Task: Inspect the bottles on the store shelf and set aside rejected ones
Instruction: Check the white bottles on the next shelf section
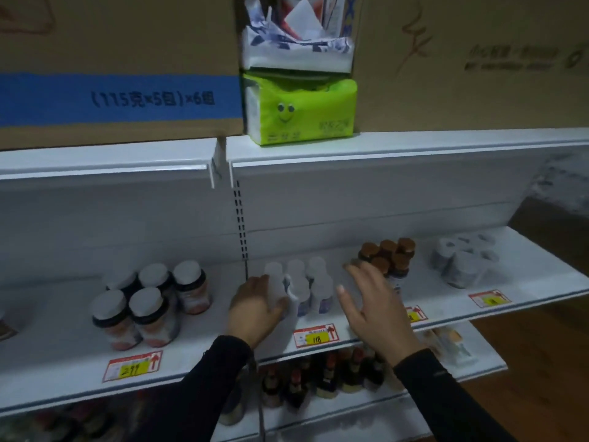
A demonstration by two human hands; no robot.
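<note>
A cluster of several small white bottles (314, 287) stands on the white middle shelf (366, 323), above a price tag reading 118. My left hand (255, 306) grips the front-left white bottle (275, 288), fingers and thumb curled round it. My right hand (371, 301) hovers just right of the cluster with fingers spread and straight, holding nothing. Behind its fingertips stand several brown-capped dark bottles (390, 256). Both arms wear black sleeves.
Several white-capped jars (149, 304) stand at the left. A wrapped pack of rolls (465, 261) sits at the right. Dark bottles (322, 374) fill the lower shelf. Cardboard boxes (118, 65) and a green tissue pack (301, 108) rest on the top shelf.
</note>
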